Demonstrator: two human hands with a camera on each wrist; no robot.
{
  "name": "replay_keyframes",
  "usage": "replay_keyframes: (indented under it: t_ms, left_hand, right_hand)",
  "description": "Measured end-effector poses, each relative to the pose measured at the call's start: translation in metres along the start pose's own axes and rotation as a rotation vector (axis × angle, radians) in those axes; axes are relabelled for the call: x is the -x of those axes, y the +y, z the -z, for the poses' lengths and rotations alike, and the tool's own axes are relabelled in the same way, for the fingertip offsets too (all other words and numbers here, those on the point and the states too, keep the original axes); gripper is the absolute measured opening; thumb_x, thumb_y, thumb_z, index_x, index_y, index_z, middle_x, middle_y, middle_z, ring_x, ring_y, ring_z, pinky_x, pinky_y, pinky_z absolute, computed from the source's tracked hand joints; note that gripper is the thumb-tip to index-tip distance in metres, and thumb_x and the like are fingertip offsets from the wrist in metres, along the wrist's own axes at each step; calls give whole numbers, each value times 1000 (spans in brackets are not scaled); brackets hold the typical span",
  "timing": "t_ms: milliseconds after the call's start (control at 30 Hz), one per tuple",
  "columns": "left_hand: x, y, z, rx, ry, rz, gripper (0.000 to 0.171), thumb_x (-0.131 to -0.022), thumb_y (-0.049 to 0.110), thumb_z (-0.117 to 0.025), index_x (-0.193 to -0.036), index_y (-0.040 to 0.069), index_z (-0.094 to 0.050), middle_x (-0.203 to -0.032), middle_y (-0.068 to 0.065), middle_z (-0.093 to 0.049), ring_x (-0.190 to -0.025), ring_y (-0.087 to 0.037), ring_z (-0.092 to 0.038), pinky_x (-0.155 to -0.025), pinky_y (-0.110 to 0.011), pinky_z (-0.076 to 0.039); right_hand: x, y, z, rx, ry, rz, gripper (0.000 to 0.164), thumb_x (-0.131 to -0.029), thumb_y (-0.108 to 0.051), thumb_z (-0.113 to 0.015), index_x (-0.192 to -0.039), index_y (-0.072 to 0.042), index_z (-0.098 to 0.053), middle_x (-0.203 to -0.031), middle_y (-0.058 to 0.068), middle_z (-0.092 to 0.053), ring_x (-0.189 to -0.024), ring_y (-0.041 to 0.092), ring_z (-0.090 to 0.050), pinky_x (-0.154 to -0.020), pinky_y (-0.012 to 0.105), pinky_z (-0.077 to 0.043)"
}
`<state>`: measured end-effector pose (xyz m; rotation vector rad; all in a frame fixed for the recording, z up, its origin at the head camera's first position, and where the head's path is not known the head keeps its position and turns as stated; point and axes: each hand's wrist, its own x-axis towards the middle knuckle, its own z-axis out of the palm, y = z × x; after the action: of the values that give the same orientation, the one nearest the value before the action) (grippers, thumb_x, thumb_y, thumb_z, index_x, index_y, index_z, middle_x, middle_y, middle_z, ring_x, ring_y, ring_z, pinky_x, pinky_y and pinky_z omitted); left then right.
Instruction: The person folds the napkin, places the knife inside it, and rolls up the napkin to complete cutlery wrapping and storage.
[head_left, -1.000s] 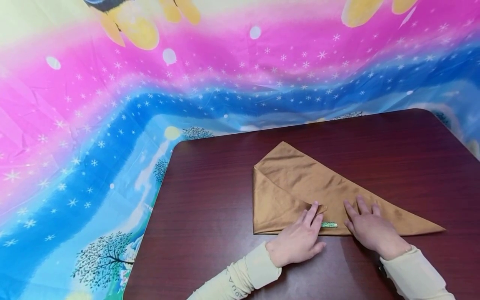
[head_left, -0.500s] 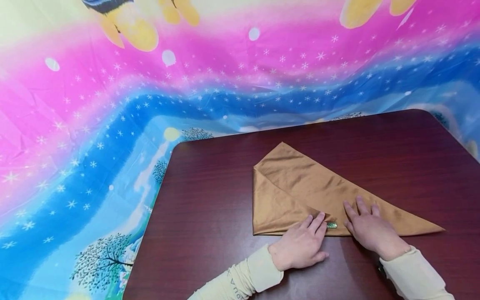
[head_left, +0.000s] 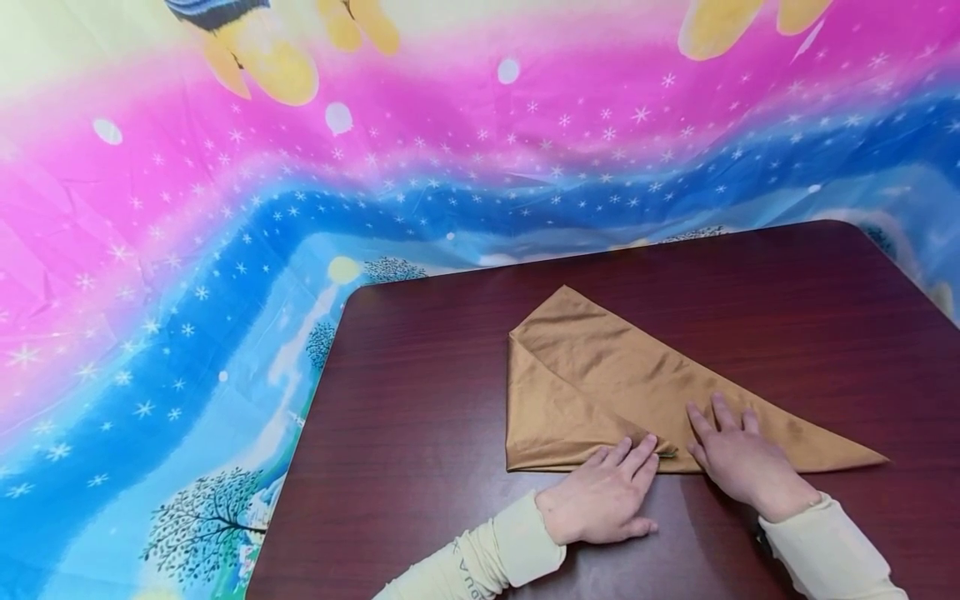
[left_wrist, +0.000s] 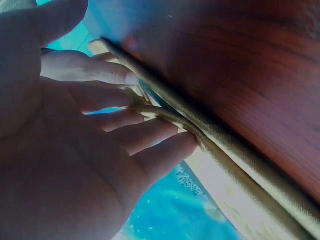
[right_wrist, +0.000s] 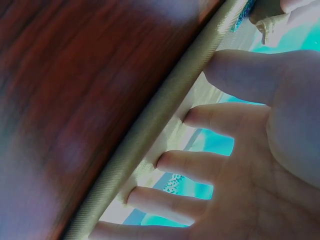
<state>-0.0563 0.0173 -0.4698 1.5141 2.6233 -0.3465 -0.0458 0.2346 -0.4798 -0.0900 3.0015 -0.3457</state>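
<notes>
A golden-brown satiny cloth [head_left: 600, 358] lies on the table, folded to a long point at the right. Its left corner is turned inward as a flap [head_left: 555, 412]. My left hand [head_left: 600, 504] presses the flap's tip near the front fold, fingers fairly straight. In the left wrist view those fingers [left_wrist: 165, 155] touch the cloth's edge. A green glittery strip [right_wrist: 243, 15] lies under the flap, almost all hidden in the head view. To its right my right hand [head_left: 750, 458] rests on the cloth with fingers spread; the right wrist view has its thumb [right_wrist: 240, 72] at the front fold.
The dark red-brown wooden table [head_left: 420, 375] has rounded corners. Behind and to its left hangs a pink and blue printed backdrop [head_left: 450, 125] with snowflakes and trees. Cream sleeves [head_left: 525, 533] cover both forearms.
My left hand has shifted slightly right and toward the front, carrying the flap's tip over the green glittery strip, which showed plainly before. My right hand stays in place.
</notes>
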Motion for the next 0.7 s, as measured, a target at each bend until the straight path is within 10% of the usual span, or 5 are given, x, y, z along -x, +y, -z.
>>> replay_keyframes:
  t_ms: [700]
  left_hand:
    - [3,4,-2,-30,-24,-19,75,-91,65,-46,-152,26,-28,-159,1,-23,-145,-19,-28,-111,-33,-34]
  right_hand:
    - [-1,-1,4,0,-55,-21,55,-95,-26,-56,-140,3,-44,-144,39,-28,-122,68,-27,-71,74,-42]
